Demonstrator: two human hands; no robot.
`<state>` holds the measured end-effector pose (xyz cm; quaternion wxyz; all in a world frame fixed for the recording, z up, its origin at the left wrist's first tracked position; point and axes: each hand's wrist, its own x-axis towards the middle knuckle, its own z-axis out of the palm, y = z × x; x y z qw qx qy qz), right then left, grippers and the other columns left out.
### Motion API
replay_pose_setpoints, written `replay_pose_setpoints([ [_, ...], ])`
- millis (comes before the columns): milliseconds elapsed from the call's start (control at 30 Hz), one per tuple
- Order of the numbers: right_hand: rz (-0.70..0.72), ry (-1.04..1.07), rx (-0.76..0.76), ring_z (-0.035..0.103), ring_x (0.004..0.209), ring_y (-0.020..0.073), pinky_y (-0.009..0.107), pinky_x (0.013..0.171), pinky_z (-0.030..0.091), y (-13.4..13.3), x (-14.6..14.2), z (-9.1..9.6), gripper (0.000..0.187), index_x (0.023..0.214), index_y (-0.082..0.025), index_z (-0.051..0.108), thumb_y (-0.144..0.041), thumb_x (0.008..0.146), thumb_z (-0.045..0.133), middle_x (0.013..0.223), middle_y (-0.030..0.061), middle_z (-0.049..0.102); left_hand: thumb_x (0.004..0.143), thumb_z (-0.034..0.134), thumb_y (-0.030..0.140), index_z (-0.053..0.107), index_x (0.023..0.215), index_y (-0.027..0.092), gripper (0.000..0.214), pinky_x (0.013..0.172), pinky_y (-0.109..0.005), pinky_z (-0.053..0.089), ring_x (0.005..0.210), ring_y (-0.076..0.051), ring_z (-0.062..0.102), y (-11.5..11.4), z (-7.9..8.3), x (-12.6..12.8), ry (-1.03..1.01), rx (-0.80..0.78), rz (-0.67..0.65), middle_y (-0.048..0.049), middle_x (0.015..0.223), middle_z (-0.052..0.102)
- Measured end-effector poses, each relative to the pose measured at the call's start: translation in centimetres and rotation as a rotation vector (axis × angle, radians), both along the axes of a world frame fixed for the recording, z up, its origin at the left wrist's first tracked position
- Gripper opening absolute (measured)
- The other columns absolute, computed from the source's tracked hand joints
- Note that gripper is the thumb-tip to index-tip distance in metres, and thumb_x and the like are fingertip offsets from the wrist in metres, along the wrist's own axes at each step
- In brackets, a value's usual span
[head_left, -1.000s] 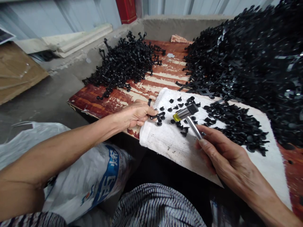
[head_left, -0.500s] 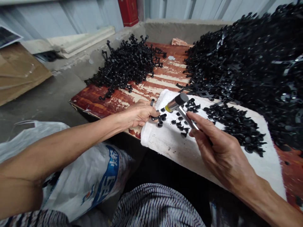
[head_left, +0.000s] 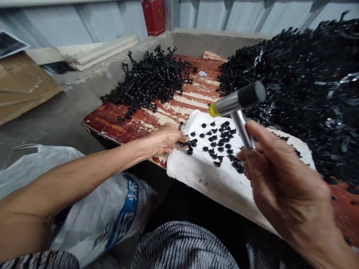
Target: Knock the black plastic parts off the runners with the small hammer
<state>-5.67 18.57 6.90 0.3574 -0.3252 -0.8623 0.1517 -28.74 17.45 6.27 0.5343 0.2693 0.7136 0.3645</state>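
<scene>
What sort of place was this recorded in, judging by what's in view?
Probably a small workshop for handwork: heaps of small black parts lie on a worn red tabletop, the right hand holds a mallet, and a ribbed wall stands behind.

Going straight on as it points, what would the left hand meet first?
Probably the nearest black cap on the cloth, just past the part the left hand holds; depth is unclear, so it might pass above.

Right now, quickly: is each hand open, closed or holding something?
Left hand: closed, pinching small black knob-ended hardware.
Right hand: closed, gripping a silver metal mallet with yellow and black ends.
</scene>
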Motion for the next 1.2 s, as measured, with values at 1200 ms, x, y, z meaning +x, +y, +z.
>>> replay_pose_setpoints([
  [1200,-0.167,0.175,-0.622,0.067,0.064,0.0188,0.028,0.048,0.052,-1.0,2.3,-2.5,0.04,0.12,-0.023,0.066,-0.041,0.086,0.06,0.073,0.0041,0.067,0.083,0.059,0.001,0.052,0.068,0.015,0.022,0.028,-0.012,0.015,0.026,0.001,0.027,-0.1,0.0,0.0,-0.175,0.025,0.009,-0.0044,0.051,0.062],
])
